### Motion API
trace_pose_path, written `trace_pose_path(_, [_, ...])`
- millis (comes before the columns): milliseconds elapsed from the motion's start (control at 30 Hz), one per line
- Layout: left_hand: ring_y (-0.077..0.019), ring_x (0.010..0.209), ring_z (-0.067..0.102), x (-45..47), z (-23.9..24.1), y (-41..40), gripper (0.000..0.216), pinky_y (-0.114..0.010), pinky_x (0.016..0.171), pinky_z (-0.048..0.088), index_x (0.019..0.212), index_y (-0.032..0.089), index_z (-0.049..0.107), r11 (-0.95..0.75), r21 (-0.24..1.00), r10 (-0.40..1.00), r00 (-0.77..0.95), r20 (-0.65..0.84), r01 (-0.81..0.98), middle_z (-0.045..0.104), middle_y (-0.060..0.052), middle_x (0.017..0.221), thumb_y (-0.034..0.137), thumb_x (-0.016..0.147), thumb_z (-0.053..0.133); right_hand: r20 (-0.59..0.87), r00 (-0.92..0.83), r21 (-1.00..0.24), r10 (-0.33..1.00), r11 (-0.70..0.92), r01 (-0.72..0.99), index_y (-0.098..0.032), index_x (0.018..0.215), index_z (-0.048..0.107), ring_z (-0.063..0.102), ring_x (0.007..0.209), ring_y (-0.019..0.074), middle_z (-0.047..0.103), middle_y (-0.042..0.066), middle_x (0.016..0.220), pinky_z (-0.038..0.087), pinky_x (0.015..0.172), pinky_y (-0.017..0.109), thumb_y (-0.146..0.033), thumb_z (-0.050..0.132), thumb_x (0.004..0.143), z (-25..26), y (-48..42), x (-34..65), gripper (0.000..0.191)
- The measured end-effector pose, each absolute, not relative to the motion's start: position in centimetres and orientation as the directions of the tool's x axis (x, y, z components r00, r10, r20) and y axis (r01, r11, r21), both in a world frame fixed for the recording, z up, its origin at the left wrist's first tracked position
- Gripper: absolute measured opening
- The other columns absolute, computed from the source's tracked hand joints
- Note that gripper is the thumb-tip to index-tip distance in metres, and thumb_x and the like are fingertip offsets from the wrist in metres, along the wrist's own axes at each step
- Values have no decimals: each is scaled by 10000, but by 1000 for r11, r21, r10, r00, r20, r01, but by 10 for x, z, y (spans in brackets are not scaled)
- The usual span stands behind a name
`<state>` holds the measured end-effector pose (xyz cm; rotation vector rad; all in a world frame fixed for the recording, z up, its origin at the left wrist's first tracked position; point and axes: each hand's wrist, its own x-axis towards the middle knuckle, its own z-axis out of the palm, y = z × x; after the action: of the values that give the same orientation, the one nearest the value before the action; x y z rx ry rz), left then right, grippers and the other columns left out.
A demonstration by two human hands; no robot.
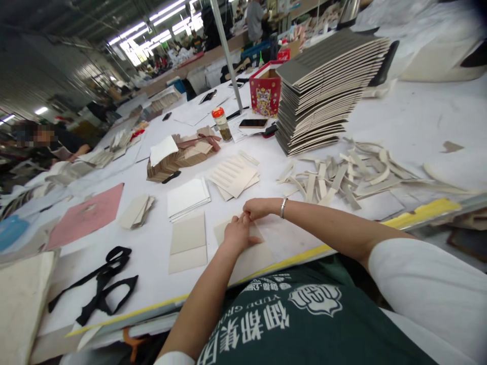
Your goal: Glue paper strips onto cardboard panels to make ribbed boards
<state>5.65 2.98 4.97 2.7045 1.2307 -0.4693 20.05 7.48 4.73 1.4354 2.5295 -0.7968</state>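
My left hand (239, 234) rests over a flat cream panel (255, 257) near the table's front edge, its fingers bent in and its thumb along the panel. Against its fingertips, my right hand (257, 209) is closed in a pinch at the panel's far edge; a bracelet (283, 208) circles that wrist. Whatever lies between the pinched fingers is too small to make out. Left of my hands lies a two-part cream panel (187, 241), with a stack of white sheets (188, 198) beyond it. Slotted cream pieces (234, 175) lie just past my hands.
A tall fanned stack of grey-topped panels (323, 86) stands at the back right, before it a heap of cream strips (338, 175). Black straps (102, 284) and a pink sheet (89, 213) lie left. A lidded jar (222, 124), phone (253, 123) and red box (265, 91) stand behind.
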Motion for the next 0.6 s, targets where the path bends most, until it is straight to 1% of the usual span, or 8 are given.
trace_pose_path(100, [-274,1030,429,55,49,28,748,-361,825,412,1194,161,358,-669,0,702,631,-329,744,444,-103,1242,574,618,597,-235,-485,-346,842,394,852,-112,905,632,555,761,178,636,109,905,337,584,231,-234,521,700,52,66,202,263])
trace_pose_path(167, [-273,1036,429,52,49,28,775,-357,823,411,1209,175,336,-672,34,694,644,-320,740,463,-100,1217,566,600,612,-194,-469,-374,862,377,847,-112,893,619,547,751,170,632,100,882,338,591,229,-195,509,700,55,46,203,237])
trace_pose_path(233, [-276,1045,430,49,48,29,804,-354,821,409,1226,172,315,-667,65,694,651,-308,742,484,-108,1186,545,587,630,-242,-539,-461,807,393,796,-126,832,615,532,688,149,632,64,795,340,575,220,-151,514,674,55,10,204,189])
trace_pose_path(333, [-286,1074,423,44,45,29,835,-359,835,402,1242,153,309,-658,98,701,655,-283,746,497,-124,1168,519,574,652,-313,-693,-656,649,380,652,-171,752,600,492,593,114,605,4,698,338,529,201,-144,523,660,55,-65,207,123])
trace_pose_path(367, [-288,1085,420,42,43,28,837,-363,844,398,1245,151,312,-655,110,704,656,-272,748,499,-125,1172,517,575,654,-298,-678,-688,672,341,641,-178,745,590,485,589,110,598,-1,694,340,527,198,-145,509,674,57,-88,210,113])
trace_pose_path(433, [-290,1118,403,38,36,21,802,-376,877,385,1256,152,315,-652,128,713,662,-231,747,481,-124,1218,509,613,634,-255,-629,-756,735,254,603,-185,800,574,490,598,102,593,-5,711,353,534,188,-150,488,698,64,-121,218,137])
trace_pose_path(500, [-283,1190,346,33,25,9,670,-397,937,343,1269,158,322,-666,119,720,676,-157,737,417,-115,1302,461,718,556,-216,-526,-800,822,160,578,-186,899,550,505,611,98,591,-7,725,374,552,181,-167,472,725,74,-130,235,191])
trace_pose_path(600, [-250,1279,234,24,8,-9,488,-424,1026,237,1286,172,332,-713,75,696,717,-43,697,327,-77,1379,359,840,402,-136,-243,-745,960,63,665,-180,961,537,529,654,114,595,12,754,404,611,204,-192,433,773,88,-107,277,214])
